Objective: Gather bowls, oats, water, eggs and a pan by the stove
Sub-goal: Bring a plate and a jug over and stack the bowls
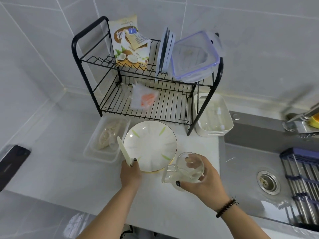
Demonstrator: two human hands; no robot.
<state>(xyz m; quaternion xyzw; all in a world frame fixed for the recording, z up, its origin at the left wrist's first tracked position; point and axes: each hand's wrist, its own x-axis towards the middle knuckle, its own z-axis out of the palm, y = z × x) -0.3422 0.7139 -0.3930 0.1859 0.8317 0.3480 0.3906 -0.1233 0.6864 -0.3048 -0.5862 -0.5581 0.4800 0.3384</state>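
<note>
While my left hand (pixel 129 173) pinches one white spatula (pixel 124 151) against one plate (pixel 150 145) on the counter (pixel 69 171), my right hand (pixel 202 176) grips one glass jug (pixel 187 168) beside it.

Glossy ceramic plate (pixel 150 145), clear glass jug (pixel 187 167), black wire rack (pixel 148 107) (matt metal), translucent plastic tubs (pixel 195 57), smooth white bench (pixel 96 178), brushed grey sink (pixel 245 163).

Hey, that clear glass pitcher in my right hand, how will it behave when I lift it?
The glass pitcher looks rigid and breakable. It seems to hold some water, so probably heavyish and apt to slosh. The right hand grips its body, not the handle, so smooth glass may slip.
</note>
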